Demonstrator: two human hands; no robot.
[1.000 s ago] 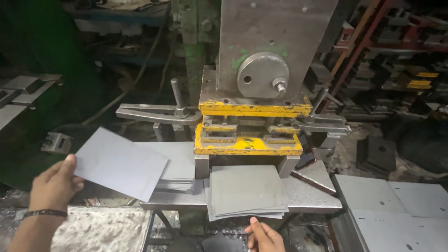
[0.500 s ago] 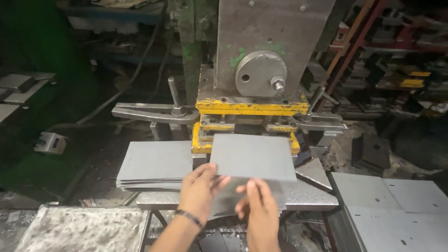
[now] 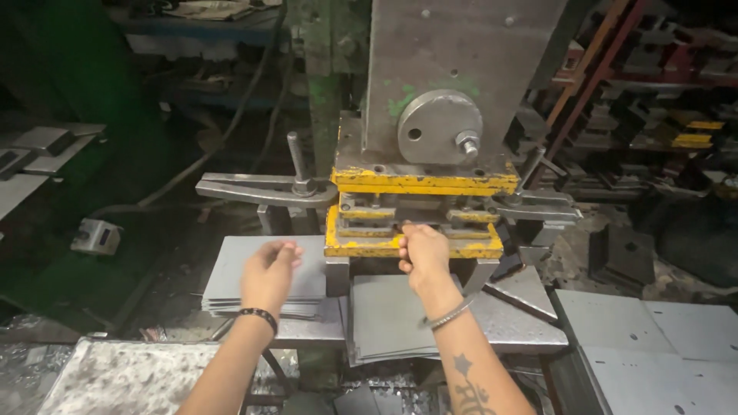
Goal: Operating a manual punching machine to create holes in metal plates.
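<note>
At frame centre the right hand has its fingers curled at the yellow die; best keep them outside. The left hand, fingers loosely spread, hovers over the sheet stack.

One view only: head-worn camera, looking forward and downward from above the forearms. Faces a yellow-and-grey press head-on, at arm's reach. Table with stacked grey metal sheets across lower middle; both hands near centre. Dim racks in upper right background. No second view to overlap.
</note>
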